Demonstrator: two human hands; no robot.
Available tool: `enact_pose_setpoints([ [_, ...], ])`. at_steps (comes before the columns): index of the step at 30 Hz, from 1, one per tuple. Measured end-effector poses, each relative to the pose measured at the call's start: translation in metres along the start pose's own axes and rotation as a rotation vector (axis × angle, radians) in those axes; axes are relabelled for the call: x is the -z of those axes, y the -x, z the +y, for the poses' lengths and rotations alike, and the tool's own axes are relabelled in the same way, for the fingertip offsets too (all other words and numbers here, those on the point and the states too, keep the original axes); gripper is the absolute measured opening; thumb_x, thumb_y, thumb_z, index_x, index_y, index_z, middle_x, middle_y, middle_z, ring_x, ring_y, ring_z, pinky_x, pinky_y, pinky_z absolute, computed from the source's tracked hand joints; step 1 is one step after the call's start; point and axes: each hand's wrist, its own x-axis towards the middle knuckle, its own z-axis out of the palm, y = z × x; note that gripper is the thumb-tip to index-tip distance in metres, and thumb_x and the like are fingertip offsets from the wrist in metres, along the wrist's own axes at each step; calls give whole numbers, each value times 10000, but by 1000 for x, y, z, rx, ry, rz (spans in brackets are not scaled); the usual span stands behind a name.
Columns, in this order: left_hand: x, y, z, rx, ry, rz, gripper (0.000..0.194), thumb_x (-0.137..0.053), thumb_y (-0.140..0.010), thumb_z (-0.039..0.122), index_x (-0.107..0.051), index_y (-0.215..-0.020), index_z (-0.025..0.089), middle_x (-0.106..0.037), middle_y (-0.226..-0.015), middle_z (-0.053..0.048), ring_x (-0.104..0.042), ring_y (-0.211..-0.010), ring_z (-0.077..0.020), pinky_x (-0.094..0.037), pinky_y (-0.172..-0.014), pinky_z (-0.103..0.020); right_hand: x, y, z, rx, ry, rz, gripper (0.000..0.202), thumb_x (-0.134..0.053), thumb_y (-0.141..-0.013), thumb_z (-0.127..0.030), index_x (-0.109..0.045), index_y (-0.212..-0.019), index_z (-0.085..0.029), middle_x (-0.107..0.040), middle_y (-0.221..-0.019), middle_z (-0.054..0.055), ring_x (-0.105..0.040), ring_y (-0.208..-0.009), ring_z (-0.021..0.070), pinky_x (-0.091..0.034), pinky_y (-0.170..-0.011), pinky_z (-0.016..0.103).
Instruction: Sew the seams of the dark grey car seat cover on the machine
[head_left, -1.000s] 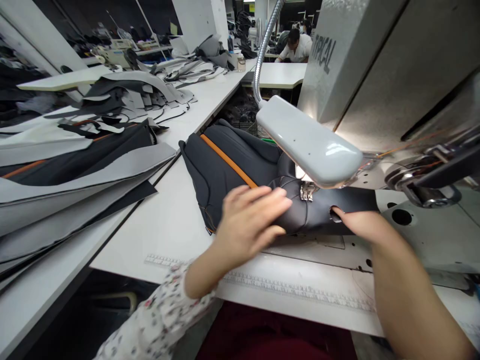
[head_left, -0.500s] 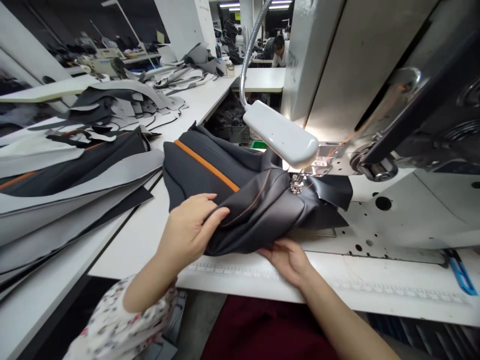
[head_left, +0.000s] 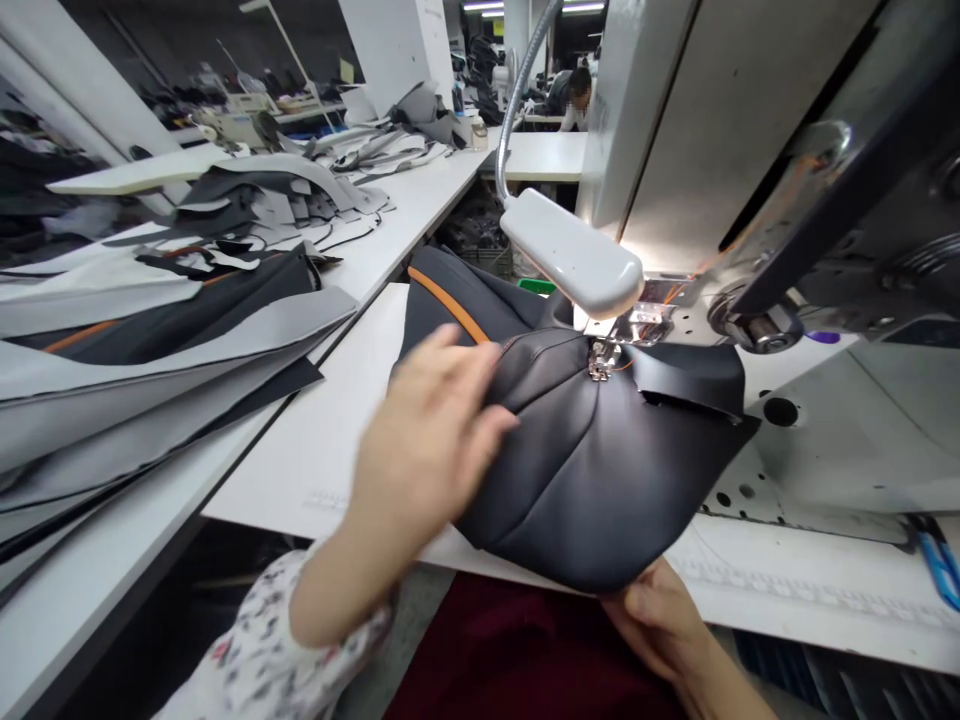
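A dark leather-like cover with seams and an orange stripe lies under the presser foot of a sewing machine. Over the cover's left part is my left hand, blurred, its fingers apart; it seems to hold nothing. My right hand grips the cover's near edge at the front of the table, with the thumb on top and some fingers hidden beneath. Orange thread runs down to the needle area, which a white lamp lights.
Grey and black cut pieces are piled on the left table. The machine body rises at the right, with blue-handled snips at the far right edge. A person is bent over in the background.
My left hand has let go of the cover's fold and lifted, moving right. My right hand has moved right and nearer, and the cover is spread wider and turned toward the front edge.
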Motion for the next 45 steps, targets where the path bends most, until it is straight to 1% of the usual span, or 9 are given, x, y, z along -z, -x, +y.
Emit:
enact_pose_setpoints([
  [2, -3, -7, 28, -366, 60, -122, 499, -452, -1074, 414, -620, -1360, 41, -673, -1379, -194, -546, -1409, -309, -393, -1202, -434, -3, -3, -4, -19, -9, 7, 446, -921, -597, -472, -826, -988, -280, -801, -1051, 88, -695, -1182, 358, -452, -1139, 546],
  [4, -12, -12, 44, -477, 73, -249, 589, -416, -1079, 497, -634, -1355, 26, -651, -1429, -184, -563, -1398, -296, -360, -1231, -424, -6, -3, -7, -28, -18, 46, 466, -928, -592, -465, -826, -1004, -273, -798, -1075, 94, -695, -1179, 358, -455, -1136, 545],
  [10, -28, -16, 38, -534, 65, -327, 677, -338, -1092, 540, -632, -1375, 1, -600, -1497, -160, -559, -1396, -282, -335, -1239, -409, -14, 7, -13, -93, -35, 174, 485, -948, -559, -472, -827, -981, -266, -807, -1002, 83, -743, -1041, 347, -495, -1099, 513],
  [14, -24, -20, 35, -557, 81, -340, 680, -351, -1082, 546, -645, -1365, 2, -603, -1495, -161, -575, -1363, -293, -356, -1226, -411, -4, 4, -9, -47, -47, 210, 534, -964, -537, -463, -822, -1021, -287, -792, -1120, 80, -699, -1163, 357, -467, -1136, 527],
  [20, -25, -24, 36, -575, 103, -341, 687, -356, -1082, 536, -655, -1343, -25, -615, -1469, -193, -593, -1336, -301, -354, -1236, -408, 29, -4, -4, 6, 38, 61, 407, -887, -675, -483, -817, -1041, -319, -764, -1222, 91, -698, -1176, 335, -483, -1128, 524],
  [29, -25, -25, 34, -575, 114, -328, 660, -366, -1087, 506, -673, -1306, -37, -632, -1432, -217, -606, -1320, -304, -370, -1224, -387, 19, -20, -22, 157, -5, 163, 611, -917, -655, -464, -751, -1236, -376, -806, -1071, 59, -773, -904, 279, -578, -1003, 455],
  [37, -27, -19, 32, -576, 149, -358, 888, -420, -1003, 710, -607, -1364, -79, -562, -1500, -259, -553, -1393, -333, -336, -1273, -406, 48, -30, -32, 163, 0, 299, 687, -848, -722, -553, -667, -1361, -378, -781, -1176, 71, -731, -1091, 342, -533, -1061, 564],
  [41, -28, -16, 28, -618, 157, -403, 981, -561, -912, 756, -564, -1397, -96, -511, -1537, -284, -505, -1440, -351, -324, -1287, -421, 58, -37, -41, 180, -5, 344, 685, -869, -691, -440, -678, -1344, -364, -784, -1167, 66, -756, -963, 309, -626, -866, 469],
  [45, -28, -12, 26, -660, 50, -444, 768, -611, -969, 499, -494, -1480, -62, -405, -1630, -243, -442, -1499, -322, -308, -1302, -420, 68, -45, -54, 247, -4, 428, 613, -856, -731, -408, -680, -1317, -385, -777, -1196, 41, -750, -855, 239, -612, -637, 332],
])
